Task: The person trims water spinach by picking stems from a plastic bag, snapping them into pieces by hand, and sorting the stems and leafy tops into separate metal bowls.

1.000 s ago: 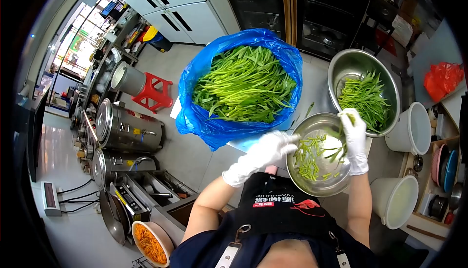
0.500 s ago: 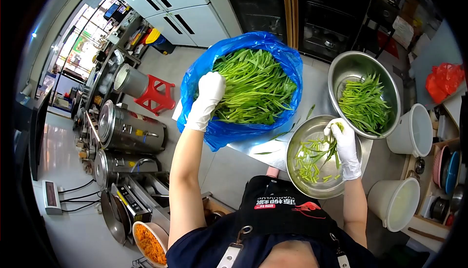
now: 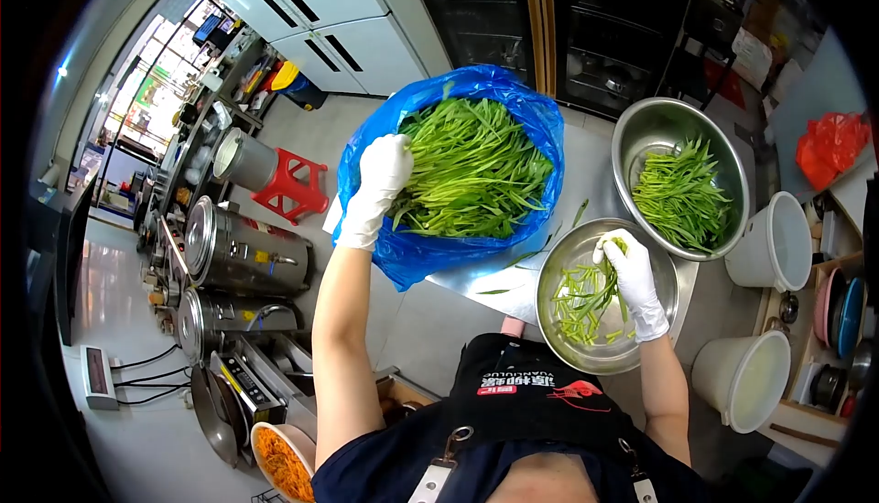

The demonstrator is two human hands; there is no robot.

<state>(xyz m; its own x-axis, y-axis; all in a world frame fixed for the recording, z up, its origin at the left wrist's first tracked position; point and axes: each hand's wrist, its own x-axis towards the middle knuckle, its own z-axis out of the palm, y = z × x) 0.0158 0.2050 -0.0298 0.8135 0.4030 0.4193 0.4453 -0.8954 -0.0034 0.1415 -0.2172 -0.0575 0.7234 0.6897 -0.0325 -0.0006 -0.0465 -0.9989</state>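
Long green stems with leaves [image 3: 476, 169] fill a blue plastic bag [image 3: 403, 260] on the metal table. My left hand [image 3: 385, 173], in a white glove, is closed at the bag's left side, at the edge of the greens; what its fingers grip is hidden. My right hand [image 3: 630, 270], also gloved, is closed on a small bunch of greens [image 3: 600, 297] above a shallow steel bowl [image 3: 659, 343]. Short cut stems [image 3: 577, 320] lie in that bowl. A deeper steel bowl [image 3: 632, 123] behind it holds more leafy greens [image 3: 687, 196].
White buckets [image 3: 769, 242] stand at the right beside shelves. A red stool [image 3: 293, 183] and steel pots [image 3: 247, 251] are at the left. An orange shredded food [image 3: 284, 462] fills a tub at lower left. The metal table [image 3: 508, 288] has loose leaves on it.
My left hand has gone from beside the shallow bowl up to the bag's left side and closed. My right hand has moved slightly left, still holding greens over the bowl.
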